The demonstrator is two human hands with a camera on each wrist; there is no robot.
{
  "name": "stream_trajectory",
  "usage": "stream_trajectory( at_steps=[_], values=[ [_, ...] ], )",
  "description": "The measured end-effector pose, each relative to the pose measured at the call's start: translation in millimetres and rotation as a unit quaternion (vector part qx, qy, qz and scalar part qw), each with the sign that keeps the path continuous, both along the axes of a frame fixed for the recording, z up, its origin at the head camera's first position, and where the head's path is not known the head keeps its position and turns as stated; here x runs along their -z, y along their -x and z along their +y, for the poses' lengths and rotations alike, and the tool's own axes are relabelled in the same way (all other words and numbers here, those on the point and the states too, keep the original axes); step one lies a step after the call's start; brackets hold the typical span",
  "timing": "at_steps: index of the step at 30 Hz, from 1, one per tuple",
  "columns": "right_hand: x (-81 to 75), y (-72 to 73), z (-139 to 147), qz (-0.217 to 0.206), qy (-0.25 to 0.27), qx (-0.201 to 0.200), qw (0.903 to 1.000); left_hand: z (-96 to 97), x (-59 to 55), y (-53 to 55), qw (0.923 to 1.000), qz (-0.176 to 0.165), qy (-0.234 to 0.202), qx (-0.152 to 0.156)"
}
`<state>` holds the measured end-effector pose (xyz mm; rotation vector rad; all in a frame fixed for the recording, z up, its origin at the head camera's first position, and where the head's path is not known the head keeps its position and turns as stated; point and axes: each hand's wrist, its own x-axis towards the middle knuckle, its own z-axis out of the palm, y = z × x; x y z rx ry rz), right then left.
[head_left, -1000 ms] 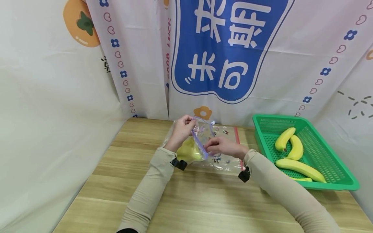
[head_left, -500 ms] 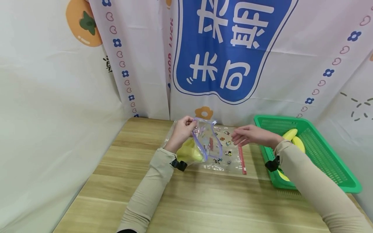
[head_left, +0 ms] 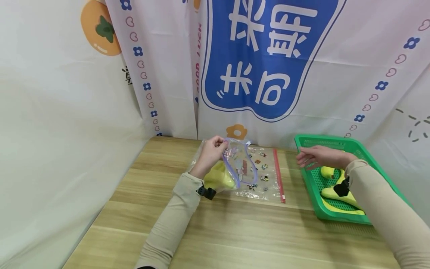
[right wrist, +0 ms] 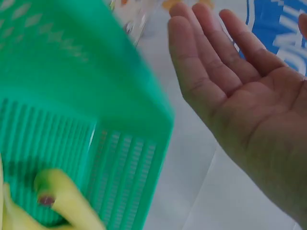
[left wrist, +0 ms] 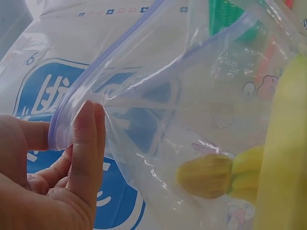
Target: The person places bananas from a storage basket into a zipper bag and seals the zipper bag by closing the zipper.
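Wooden surface (head_left: 242,231) beneath, the purple bag (head_left: 239,160) may sag closed if the left grip (head_left: 211,153) pinching its rim (left wrist: 61,112) slackens, the basket (head_left: 327,217) lying near the empty, relaxed right grip (head_left: 322,156)

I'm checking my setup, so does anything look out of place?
The backdrop cloth behind the table: its lettering lies sideways, as if hung turned. Nothing looks spilled by the purple-zip bag or green basket.

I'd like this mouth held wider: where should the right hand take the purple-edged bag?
I'd pinch the purple edge at the right of its mouth, coming from the right. There it bows outward with no fingers on it, while the left hand pinches the bag farther left.
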<state>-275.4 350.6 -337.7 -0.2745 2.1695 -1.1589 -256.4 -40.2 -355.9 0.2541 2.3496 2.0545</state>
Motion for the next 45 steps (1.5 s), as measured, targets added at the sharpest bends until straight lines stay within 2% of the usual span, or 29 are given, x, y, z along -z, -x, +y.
stream_trajectory(
  at_steps=[5, 12, 19, 29, 38, 45],
  values=[
    [5.1, 0.7, 28, -0.026, -0.009, 0.012, 0.9996, -0.5, 1.4, -1.5, 1.0000, -0.002, 0.000, -0.003],
    [12.7, 0.1, 55, -0.032, -0.004, 0.019, 0.9993, -1.4, 2.8, -1.0, 1.0000, -0.003, 0.003, -0.004],
    [22.2, -2.7, 79, -0.047, -0.075, 0.036, 0.9954, -2.3, 1.6, -2.1, 1.0000, -0.003, 0.005, -0.006],
    [37.5, -4.2, 103, -0.082, -0.129, 0.025, 0.9879, -3.0, 1.0, -1.9, 0.9999, 0.008, 0.008, 0.000],
    [37.3, -8.5, 111, -0.087, -0.162, 0.031, 0.9826, -3.2, -0.1, -2.1, 1.0000, 0.006, 0.005, 0.001],
    [43.7, -9.4, 121, -0.116, -0.186, 0.022, 0.9755, -2.6, 0.6, -3.4, 1.0000, 0.003, 0.007, 0.001]
  ],
)
